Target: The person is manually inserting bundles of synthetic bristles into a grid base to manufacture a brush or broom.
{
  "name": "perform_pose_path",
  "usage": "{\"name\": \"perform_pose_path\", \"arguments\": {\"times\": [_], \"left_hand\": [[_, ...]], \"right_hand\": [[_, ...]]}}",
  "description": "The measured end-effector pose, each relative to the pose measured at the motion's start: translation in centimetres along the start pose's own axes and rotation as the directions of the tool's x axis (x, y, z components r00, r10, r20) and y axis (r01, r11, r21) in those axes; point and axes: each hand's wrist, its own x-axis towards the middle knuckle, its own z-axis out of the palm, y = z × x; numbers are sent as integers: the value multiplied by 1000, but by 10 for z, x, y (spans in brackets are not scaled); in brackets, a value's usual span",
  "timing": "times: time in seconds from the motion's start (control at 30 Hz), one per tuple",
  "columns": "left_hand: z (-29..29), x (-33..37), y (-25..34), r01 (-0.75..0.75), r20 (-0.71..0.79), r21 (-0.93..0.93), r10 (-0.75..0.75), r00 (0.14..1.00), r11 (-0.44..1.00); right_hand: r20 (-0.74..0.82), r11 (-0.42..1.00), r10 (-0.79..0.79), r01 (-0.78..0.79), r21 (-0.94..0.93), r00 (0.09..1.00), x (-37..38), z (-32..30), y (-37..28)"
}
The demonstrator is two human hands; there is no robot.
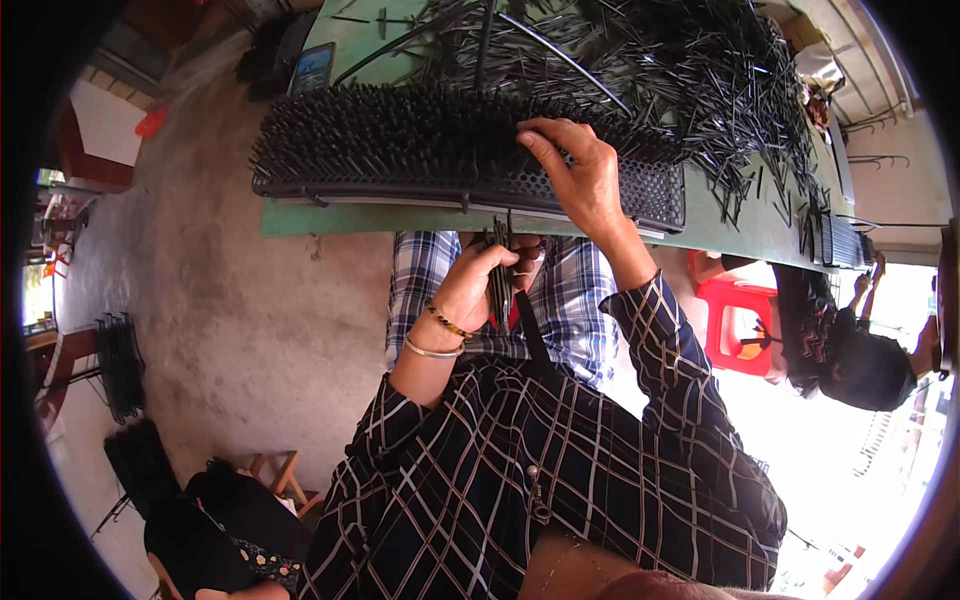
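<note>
A bundle of thin black sticks (500, 265) is held upright in my left hand (465, 285), just below the table's near edge and above my lap. My right hand (585, 175) reaches over a long black perforated rack (655, 200), thumb and forefinger brought together at the edge of the standing sticks. Whatever sits between those fingertips is too small and dark to make out. Black sticks (370, 130) stand densely in the rack's holes from its left end to my right hand. Bare holes show in the rack's front right part.
Loose black sticks (700, 90) lie heaped across the green table (350, 218). A phone-like screen (313, 68) is at the far left. On the right, another person (850, 360) works at the table near a red stool (735, 320). A second person (220, 530) is at lower left.
</note>
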Motion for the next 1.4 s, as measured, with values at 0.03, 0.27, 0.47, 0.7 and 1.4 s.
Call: {"name": "perform_pose_path", "arguments": {"times": [0.03, 0.27, 0.47, 0.7, 1.4], "left_hand": [[-4, 1, -1, 1, 2, -2, -1, 1000, 1000], [-7, 3, 0, 44, 51, -17, -43, 998, 999], [-5, 2, 0, 74, 41, -32, -72, 997, 997], [-4, 2, -1, 59, 42, -6, -59, 997, 998], [14, -1, 12, 2, 107, 66, -9, 994, 998]], "right_hand": [[-10, 1000, -16, 16, -14, 1000, -1, 0, -1], [-10, 995, -81, 80, -51, 997, 0, 1, 1], [-8, 996, -53, 52, -72, 999, -2, 0, 1], [-70, 993, -76, 69, -93, 995, -7, 6, 5], [22, 959, -191, 192, -210, 981, -19, -6, 6]]}}
